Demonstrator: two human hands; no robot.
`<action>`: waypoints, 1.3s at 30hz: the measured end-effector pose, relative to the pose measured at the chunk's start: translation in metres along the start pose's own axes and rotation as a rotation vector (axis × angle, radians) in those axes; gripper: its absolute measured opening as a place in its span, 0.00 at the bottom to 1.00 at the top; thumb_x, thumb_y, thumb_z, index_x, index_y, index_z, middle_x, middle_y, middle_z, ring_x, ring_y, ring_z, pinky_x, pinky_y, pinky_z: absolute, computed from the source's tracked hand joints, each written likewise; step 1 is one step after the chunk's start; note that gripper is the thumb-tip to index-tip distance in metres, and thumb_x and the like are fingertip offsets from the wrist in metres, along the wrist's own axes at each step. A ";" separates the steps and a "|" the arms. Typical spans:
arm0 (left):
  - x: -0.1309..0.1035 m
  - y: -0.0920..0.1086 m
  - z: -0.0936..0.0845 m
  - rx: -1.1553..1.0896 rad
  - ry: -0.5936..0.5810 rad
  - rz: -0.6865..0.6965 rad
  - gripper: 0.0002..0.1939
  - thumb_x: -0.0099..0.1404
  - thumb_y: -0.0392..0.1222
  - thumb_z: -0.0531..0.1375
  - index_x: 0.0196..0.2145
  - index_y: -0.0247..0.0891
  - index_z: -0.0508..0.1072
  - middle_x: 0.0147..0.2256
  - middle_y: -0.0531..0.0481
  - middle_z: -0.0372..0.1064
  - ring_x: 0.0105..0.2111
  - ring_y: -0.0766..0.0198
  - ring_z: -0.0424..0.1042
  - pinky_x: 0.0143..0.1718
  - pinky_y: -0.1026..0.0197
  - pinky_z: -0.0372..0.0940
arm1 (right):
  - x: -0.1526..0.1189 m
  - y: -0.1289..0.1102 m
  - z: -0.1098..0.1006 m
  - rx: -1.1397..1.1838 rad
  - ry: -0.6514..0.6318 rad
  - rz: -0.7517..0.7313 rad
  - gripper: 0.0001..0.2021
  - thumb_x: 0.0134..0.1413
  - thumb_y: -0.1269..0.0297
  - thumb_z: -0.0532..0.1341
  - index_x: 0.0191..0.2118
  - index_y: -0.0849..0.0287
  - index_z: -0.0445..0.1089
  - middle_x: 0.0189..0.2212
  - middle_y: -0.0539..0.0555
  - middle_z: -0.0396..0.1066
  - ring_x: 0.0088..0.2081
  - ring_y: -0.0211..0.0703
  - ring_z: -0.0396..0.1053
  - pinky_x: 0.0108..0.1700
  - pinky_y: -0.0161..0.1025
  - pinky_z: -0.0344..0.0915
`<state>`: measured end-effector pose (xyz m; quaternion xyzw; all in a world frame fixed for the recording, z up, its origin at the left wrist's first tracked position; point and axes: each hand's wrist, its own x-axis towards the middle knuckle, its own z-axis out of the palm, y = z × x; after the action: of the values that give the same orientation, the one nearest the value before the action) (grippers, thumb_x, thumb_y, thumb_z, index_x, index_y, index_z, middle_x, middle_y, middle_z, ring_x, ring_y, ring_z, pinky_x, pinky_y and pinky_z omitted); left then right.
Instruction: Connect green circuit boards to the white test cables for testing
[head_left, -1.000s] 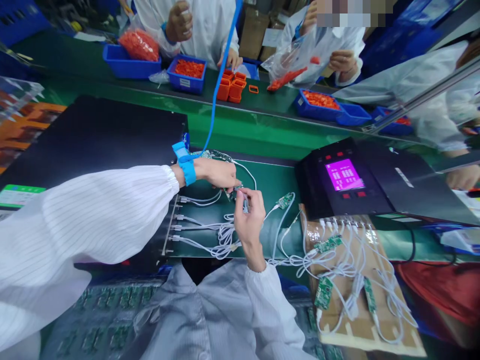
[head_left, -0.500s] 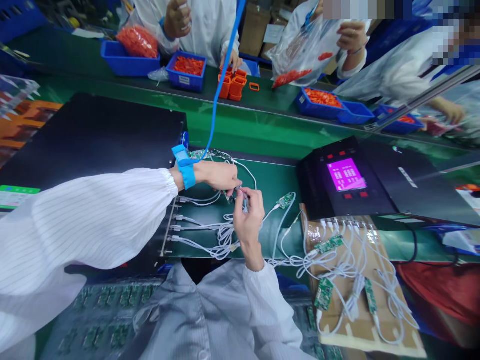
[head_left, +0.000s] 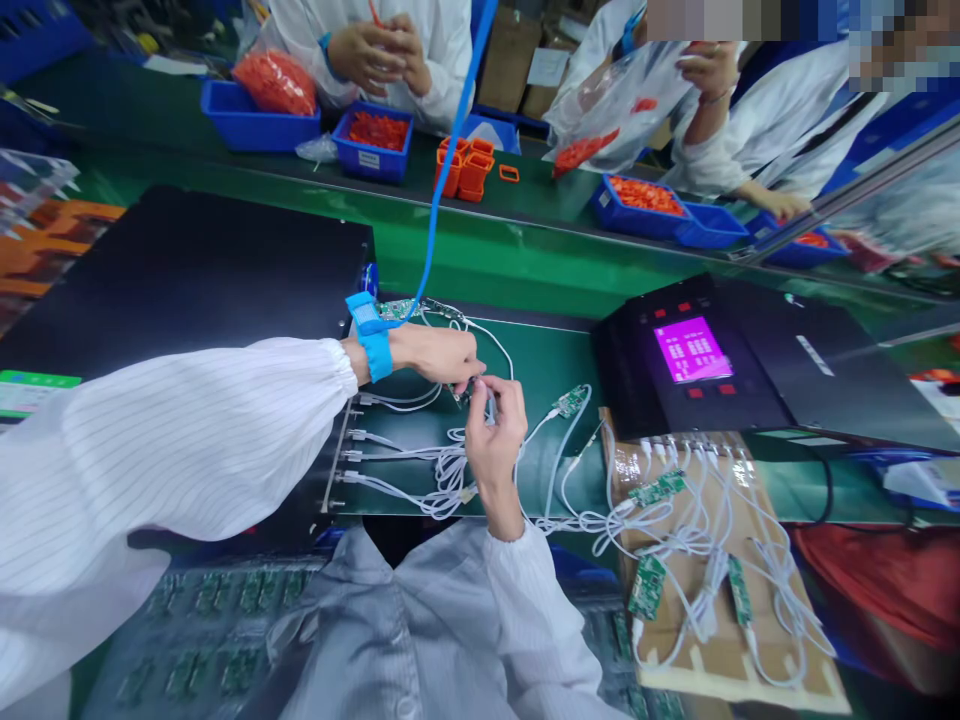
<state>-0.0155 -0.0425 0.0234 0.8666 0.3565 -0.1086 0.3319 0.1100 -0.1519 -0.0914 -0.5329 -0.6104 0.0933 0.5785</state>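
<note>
My left hand (head_left: 442,352), with a blue strap (head_left: 367,330) around the wrist, is closed over a small circuit board (head_left: 460,396), mostly hidden under the fingers. My right hand (head_left: 496,432) pinches the end of a white cable (head_left: 491,408) against that board; whether the plug sits in the socket is hidden by my fingertips. Below the hands lies a bundle of white cables (head_left: 448,468). Another green board (head_left: 571,402) with a cable attached rests to the right, and more boards (head_left: 401,308) lie behind my left wrist.
A black box (head_left: 187,270) stands left, its side sockets wired. A black tester (head_left: 675,350) with a lit purple screen stands right, by cardboard (head_left: 750,640) bearing cabled boards. Trayed boards (head_left: 202,640) sit below. Across the bench, co-workers' hands handle orange parts near blue bins (head_left: 373,160).
My hands stay together and have barely shifted, with slightly more of the board showing. Across the bench, a co-worker's hands have come together above the bin, away from the orange frames.
</note>
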 end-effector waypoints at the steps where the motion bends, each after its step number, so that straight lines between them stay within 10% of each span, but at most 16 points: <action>1: 0.000 0.001 0.000 0.001 -0.001 -0.004 0.27 0.73 0.47 0.48 0.26 0.41 0.81 0.29 0.46 0.78 0.24 0.62 0.67 0.31 0.59 0.61 | 0.000 -0.001 0.001 0.005 0.007 0.001 0.07 0.72 0.66 0.57 0.42 0.57 0.71 0.37 0.54 0.72 0.40 0.41 0.71 0.44 0.41 0.69; 8: 0.000 0.001 0.000 0.040 -0.018 -0.024 0.25 0.75 0.44 0.49 0.26 0.37 0.80 0.30 0.45 0.78 0.26 0.63 0.68 0.34 0.61 0.61 | -0.003 0.005 0.000 0.027 -0.031 -0.010 0.08 0.72 0.64 0.57 0.43 0.56 0.73 0.39 0.56 0.75 0.43 0.44 0.74 0.48 0.44 0.72; 17: -0.003 0.008 -0.004 0.055 0.049 0.146 0.25 0.76 0.45 0.50 0.25 0.37 0.78 0.28 0.47 0.77 0.27 0.63 0.69 0.35 0.62 0.60 | 0.044 0.033 -0.057 -0.001 -0.247 -0.032 0.14 0.75 0.59 0.53 0.52 0.55 0.75 0.52 0.60 0.75 0.59 0.48 0.71 0.63 0.54 0.67; 21: -0.003 0.005 -0.004 0.102 0.056 0.141 0.25 0.76 0.47 0.50 0.28 0.36 0.79 0.30 0.47 0.78 0.28 0.63 0.70 0.36 0.62 0.60 | 0.065 0.044 -0.069 0.023 -0.505 -0.003 0.17 0.70 0.56 0.60 0.59 0.54 0.71 0.57 0.59 0.73 0.60 0.48 0.71 0.65 0.54 0.66; 24: -0.003 0.003 -0.006 0.127 0.045 0.108 0.25 0.77 0.47 0.51 0.29 0.36 0.80 0.30 0.47 0.78 0.28 0.65 0.70 0.35 0.64 0.60 | 0.070 0.051 -0.070 0.068 -0.654 0.071 0.16 0.68 0.55 0.63 0.56 0.55 0.74 0.51 0.57 0.77 0.52 0.46 0.75 0.59 0.50 0.71; 32: 0.001 -0.012 -0.013 0.241 0.165 -0.079 0.27 0.77 0.52 0.51 0.29 0.34 0.79 0.29 0.44 0.77 0.28 0.62 0.71 0.35 0.62 0.60 | 0.081 0.081 -0.056 0.008 -0.468 0.179 0.12 0.60 0.59 0.67 0.44 0.61 0.77 0.39 0.56 0.78 0.38 0.42 0.75 0.46 0.43 0.74; 39: 0.002 -0.017 -0.012 0.232 0.127 -0.073 0.23 0.76 0.49 0.53 0.30 0.35 0.80 0.30 0.45 0.78 0.28 0.63 0.71 0.34 0.61 0.59 | 0.085 0.093 -0.034 -0.261 -0.595 0.199 0.08 0.58 0.70 0.66 0.43 0.61 0.77 0.38 0.55 0.79 0.38 0.42 0.75 0.45 0.41 0.71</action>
<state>-0.0261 -0.0246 0.0236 0.8908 0.3929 -0.1061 0.2021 0.2079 -0.0660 -0.0970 -0.6088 -0.7042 0.2219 0.2902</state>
